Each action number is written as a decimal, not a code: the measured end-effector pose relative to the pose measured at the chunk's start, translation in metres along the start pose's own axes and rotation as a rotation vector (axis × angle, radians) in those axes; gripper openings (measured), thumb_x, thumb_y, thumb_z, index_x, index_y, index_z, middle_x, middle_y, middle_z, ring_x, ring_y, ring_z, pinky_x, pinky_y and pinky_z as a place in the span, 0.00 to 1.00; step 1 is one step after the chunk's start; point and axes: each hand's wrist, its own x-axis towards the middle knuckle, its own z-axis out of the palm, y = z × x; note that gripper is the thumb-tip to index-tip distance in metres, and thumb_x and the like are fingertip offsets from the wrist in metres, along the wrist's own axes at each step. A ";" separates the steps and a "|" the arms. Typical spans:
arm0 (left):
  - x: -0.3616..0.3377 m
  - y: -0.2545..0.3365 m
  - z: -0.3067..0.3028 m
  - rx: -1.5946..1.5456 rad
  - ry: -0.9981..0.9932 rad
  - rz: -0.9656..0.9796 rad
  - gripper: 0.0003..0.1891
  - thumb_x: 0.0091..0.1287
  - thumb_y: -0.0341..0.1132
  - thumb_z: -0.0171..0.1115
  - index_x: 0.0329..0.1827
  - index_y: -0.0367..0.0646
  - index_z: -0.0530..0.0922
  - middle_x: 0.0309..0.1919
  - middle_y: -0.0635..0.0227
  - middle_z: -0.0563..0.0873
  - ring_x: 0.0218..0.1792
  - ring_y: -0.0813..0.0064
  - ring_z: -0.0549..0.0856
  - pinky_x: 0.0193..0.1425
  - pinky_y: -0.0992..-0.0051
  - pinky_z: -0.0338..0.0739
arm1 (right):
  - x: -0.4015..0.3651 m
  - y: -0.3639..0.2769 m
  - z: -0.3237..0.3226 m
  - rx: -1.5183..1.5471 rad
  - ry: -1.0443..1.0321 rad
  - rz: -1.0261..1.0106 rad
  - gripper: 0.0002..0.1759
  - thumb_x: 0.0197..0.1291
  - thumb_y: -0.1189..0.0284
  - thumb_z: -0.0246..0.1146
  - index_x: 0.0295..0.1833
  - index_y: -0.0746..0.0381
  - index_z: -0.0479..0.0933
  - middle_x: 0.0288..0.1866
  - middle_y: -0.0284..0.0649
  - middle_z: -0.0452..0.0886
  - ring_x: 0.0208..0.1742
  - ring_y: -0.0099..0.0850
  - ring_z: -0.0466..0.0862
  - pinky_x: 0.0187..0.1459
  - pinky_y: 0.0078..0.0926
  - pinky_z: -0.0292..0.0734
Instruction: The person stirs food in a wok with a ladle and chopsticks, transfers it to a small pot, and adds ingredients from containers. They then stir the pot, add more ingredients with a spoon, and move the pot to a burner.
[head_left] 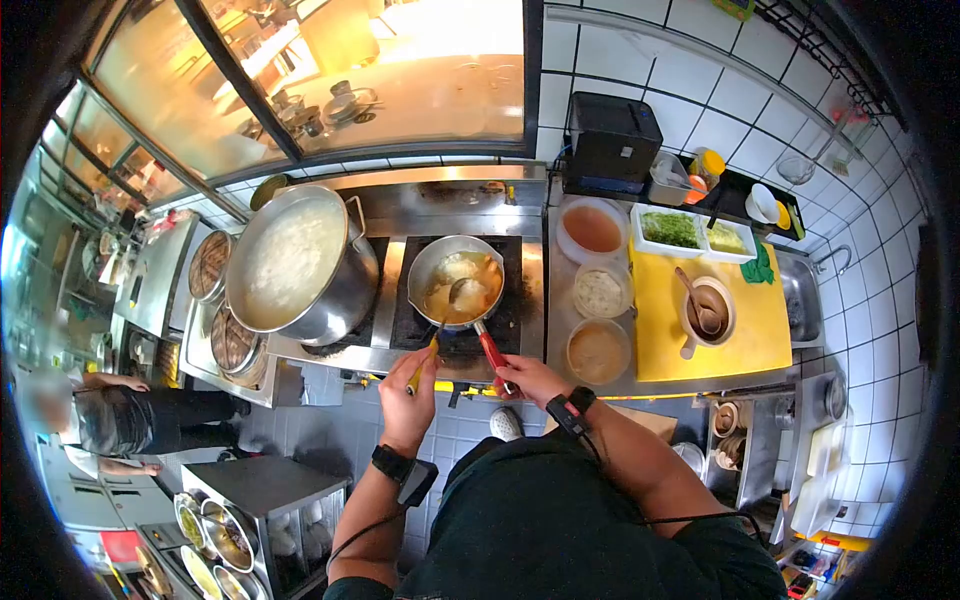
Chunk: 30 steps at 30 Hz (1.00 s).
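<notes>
A saucepan (412,273) with a red handle (491,346) sits on the stove burner, holding brownish liquid and pale pieces. My right hand (536,381) is wrapped round that red handle. In my left hand (408,408) is the yellow handle of a ladle (460,292), pinched between the fingers. The ladle's bowl dips into the liquid inside the pan. To the left of the pan stands a large steel stockpot (345,300) full of cloudy, whitish liquid.
On the right, a yellow cutting board (655,350) bears a clay pot (722,340) with a wooden spoon. Several tubs, including one of reddish liquid (592,228), line the counter beside the stove. Bamboo steamers (232,340) stand left. Another person (130,420) is at far left.
</notes>
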 end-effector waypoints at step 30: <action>0.008 0.008 -0.033 0.064 -0.213 0.122 0.09 0.64 0.23 0.65 0.47 0.33 0.84 0.42 0.50 0.89 0.44 0.55 0.89 0.48 0.67 0.84 | 0.005 0.011 -0.004 -0.012 0.028 0.020 0.12 0.75 0.66 0.56 0.54 0.63 0.76 0.35 0.33 0.81 0.33 0.22 0.81 0.35 0.22 0.82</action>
